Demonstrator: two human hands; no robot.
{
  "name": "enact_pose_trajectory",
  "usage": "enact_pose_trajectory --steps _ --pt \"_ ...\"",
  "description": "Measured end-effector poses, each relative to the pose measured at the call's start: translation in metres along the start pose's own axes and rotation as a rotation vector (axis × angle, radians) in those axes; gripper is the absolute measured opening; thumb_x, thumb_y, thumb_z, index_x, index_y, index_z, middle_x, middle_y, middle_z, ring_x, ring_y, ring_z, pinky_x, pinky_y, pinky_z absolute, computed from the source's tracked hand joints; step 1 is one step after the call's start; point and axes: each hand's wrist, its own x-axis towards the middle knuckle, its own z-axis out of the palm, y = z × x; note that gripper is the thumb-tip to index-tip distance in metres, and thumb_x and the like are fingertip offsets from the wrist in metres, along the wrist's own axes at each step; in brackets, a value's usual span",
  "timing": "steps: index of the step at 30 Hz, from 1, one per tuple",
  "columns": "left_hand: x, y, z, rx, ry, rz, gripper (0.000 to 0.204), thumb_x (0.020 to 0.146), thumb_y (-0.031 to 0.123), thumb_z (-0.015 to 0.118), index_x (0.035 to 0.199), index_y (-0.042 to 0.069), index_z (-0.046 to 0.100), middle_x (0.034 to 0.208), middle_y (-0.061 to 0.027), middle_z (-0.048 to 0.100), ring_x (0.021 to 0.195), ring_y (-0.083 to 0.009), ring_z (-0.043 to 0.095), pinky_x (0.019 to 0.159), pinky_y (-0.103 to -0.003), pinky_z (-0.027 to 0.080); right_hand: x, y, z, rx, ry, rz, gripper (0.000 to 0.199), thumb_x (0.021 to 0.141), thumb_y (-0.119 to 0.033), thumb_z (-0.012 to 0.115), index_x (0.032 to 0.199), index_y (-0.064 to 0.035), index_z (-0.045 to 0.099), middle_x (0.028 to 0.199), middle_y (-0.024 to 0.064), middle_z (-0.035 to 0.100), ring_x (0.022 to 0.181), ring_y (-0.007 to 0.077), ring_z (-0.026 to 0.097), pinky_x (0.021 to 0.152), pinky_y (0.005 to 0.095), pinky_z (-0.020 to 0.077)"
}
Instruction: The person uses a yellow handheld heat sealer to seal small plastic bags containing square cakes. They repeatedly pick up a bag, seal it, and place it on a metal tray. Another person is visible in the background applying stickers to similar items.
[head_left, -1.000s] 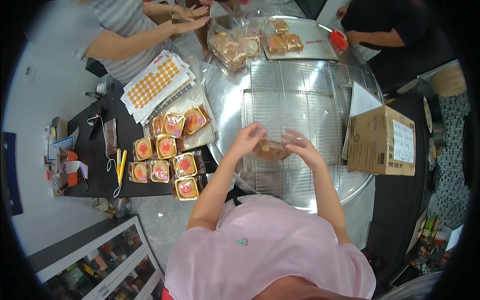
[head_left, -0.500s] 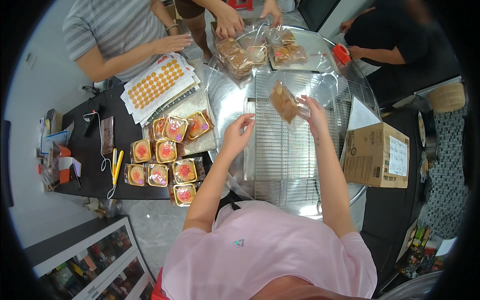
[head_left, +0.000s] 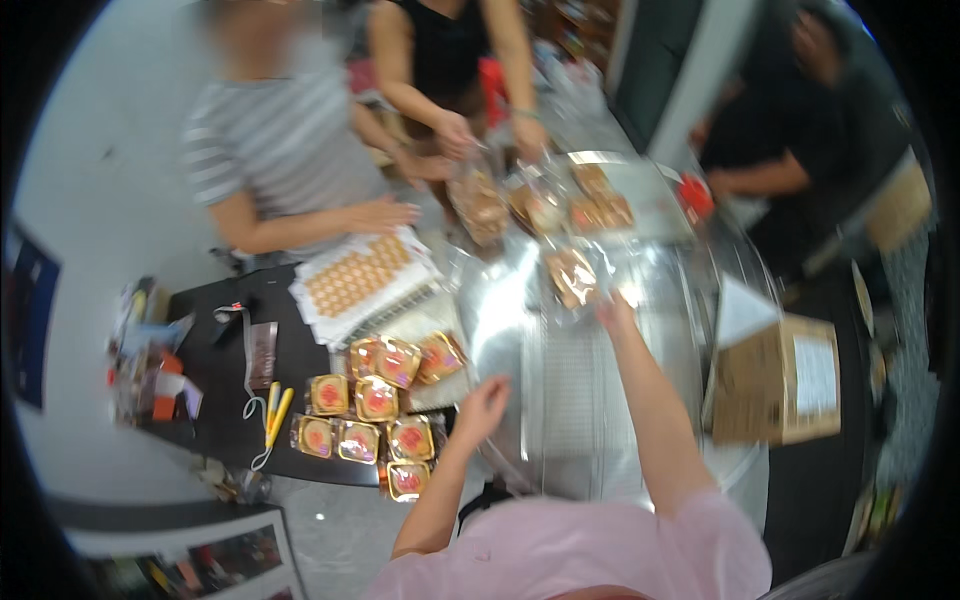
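Clear plastic, glossy: packet of brown baked pieces [head_left: 572, 278] at the far end of the wire rack [head_left: 575, 395]; cannot tell whether lifted or resting. Right hand [head_left: 615, 312] nearer, arm stretched out; packet lies at ten o'clock from it, long axis running roughly eleven to five, lower end toward the fingertips. Fingers meet the wrapper's edge; blur hides whether that grip is pinched or loose. Left hand [head_left: 485, 400] farther back, grip slack and part-curled, nothing seen in it; packet at one o'clock from there. Edges around the packet: flat tray [head_left: 660, 220] with packs [head_left: 603, 212], twelve to one; filled clear bag [head_left: 482, 210] under a co-worker's hand [head_left: 455, 135], ten o'clock; cardboard box [head_left: 750, 390], four. Openest room: bare shine of the steel desk [head_left: 502, 315], eight o'clock. Gold-tray pastries [head_left: 378, 398], nine o'clock from left hand.
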Motion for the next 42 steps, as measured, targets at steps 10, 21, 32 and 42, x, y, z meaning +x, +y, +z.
enact_pose_trajectory --steps 10,21,32,42 --pt "-0.023 0.067 -0.007 0.252 0.066 0.175 0.032 0.087 0.018 0.057 0.117 0.007 0.058 0.107 -0.0161 0.063 0.1 -0.0304 0.06 0.087 -0.038 0.048 -0.14 -0.043 -0.008 -0.49 -0.168 0.145 0.032 0.093 -0.025 0.049 0.114 -0.0013 0.055 0.106 0.0127 0.06 0.093 0.0238 0.061 0.082 0.0365 0.0503" --pt "-0.172 0.025 -0.083 0.347 0.377 -0.045 0.032 0.084 0.017 0.06 0.113 0.004 0.059 0.107 -0.0175 0.061 0.099 -0.0359 0.056 0.086 -0.041 0.045 -0.231 0.002 0.049 -0.969 -0.475 0.125 0.03 0.091 -0.025 0.054 0.109 -0.0016 0.06 0.099 0.008 0.064 0.088 0.0152 0.061 0.077 0.0274 0.0483" --pt "-0.214 -0.116 -0.244 0.24 0.513 -0.638 0.016 0.083 0.017 0.063 0.089 0.003 0.064 0.101 -0.0148 0.064 0.09 -0.0258 0.062 0.076 -0.036 0.049 -0.153 -0.018 0.18 -1.347 -0.272 -0.251 0.045 0.084 -0.036 0.06 0.114 -0.0027 0.062 0.104 0.0144 0.066 0.096 0.0254 0.062 0.084 0.0353 0.047" --pt "-0.246 -0.203 -0.301 0.743 0.536 -0.506 0.016 0.075 0.013 0.064 0.086 0.003 0.059 0.128 -0.0368 0.042 0.115 -0.0505 0.044 0.098 -0.051 0.037 -0.171 0.009 0.321 -1.529 -0.385 -0.368 0.056 0.082 -0.041 0.063 0.124 -0.0049 0.056 0.114 0.0126 0.063 0.109 0.0262 0.058 0.089 0.0338 0.0459"
